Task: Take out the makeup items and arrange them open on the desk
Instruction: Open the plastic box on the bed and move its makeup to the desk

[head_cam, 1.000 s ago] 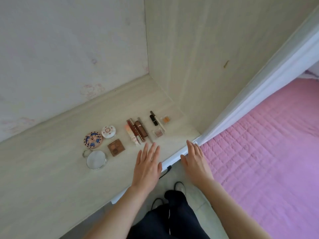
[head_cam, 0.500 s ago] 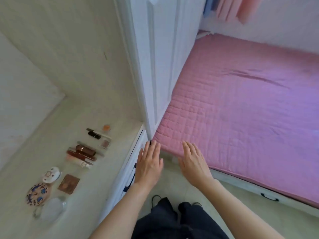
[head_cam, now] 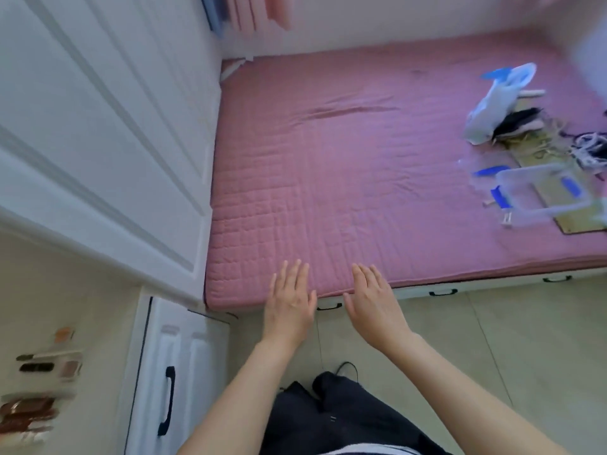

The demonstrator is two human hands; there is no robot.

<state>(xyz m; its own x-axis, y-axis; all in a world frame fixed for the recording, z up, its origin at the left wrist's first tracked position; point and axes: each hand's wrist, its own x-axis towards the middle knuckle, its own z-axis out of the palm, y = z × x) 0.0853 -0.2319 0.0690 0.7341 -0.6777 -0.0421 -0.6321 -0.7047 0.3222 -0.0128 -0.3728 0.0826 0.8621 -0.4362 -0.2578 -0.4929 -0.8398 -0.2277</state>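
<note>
— Two hands, what's in them?

— Nothing. My left hand (head_cam: 290,298) and right hand (head_cam: 372,300) hover flat, fingers straight, over the pink mattress (head_cam: 328,178) edge.

— And the makeup items (head_cam: 39,389)?

— Far left of the mattress, on the desk (head_cam: 98,339), nearer my left hand. Blurred; I count roughly six, the sticks lying left-right.

— Anything else?

— One clear box (head_cam: 538,195) lies far right on the mattress.

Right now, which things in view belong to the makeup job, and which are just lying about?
Job:
makeup items laid out on the desk
left hand, open, holding nothing
right hand, open, holding nothing

Lying about:
clear plastic box on the pink bed
white and blue plastic bag
tangle of cords
</note>
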